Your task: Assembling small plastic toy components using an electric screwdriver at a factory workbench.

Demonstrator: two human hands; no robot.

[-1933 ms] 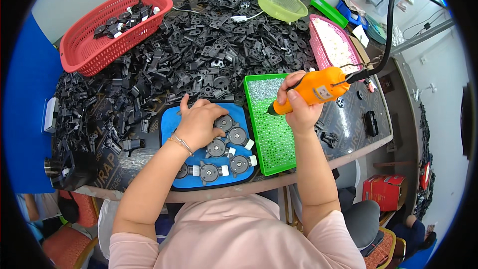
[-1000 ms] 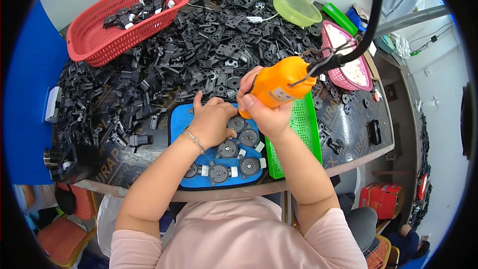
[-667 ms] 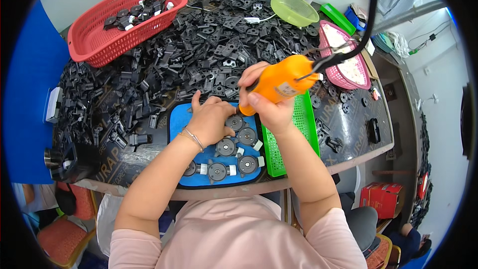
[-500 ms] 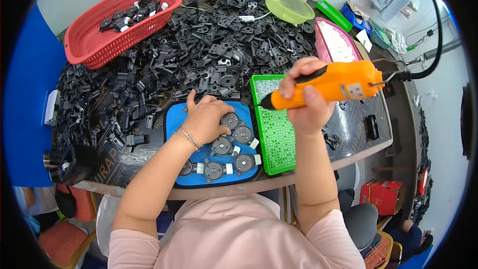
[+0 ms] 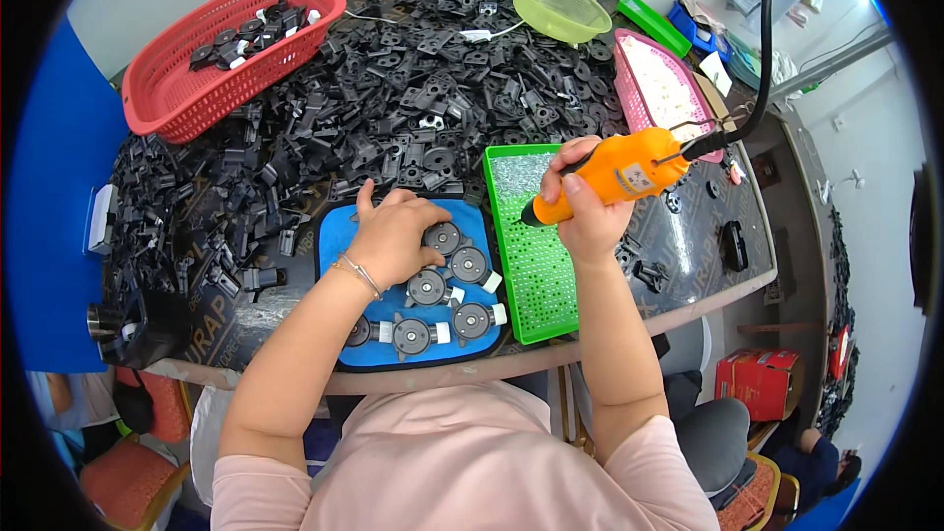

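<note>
At centre frame, the left hand point(image 5: 393, 236) held a round black part point(image 5: 443, 237) against the blue mat point(image 5: 339, 236), with similar parts lying below it. Right of centre, the right hand point(image 5: 597, 216) gripped an orange power screwdriver point(image 5: 634, 169), its tip above the green perforated tray point(image 5: 536, 285).

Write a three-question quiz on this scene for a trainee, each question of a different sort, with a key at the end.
1. Multiple choice: what do the thumb and forefinger of the left hand frame?
a) the rim of the red basket
b) a round black part
c) the yellow-green bowl

2. True or false: the green perforated tray lies to the right of the blue mat.

3. Fill in the blank: the orange power driver is held in the ____ hand, its tip over the tray.

Key:
1. b
2. True
3. right, as in right hand
</note>
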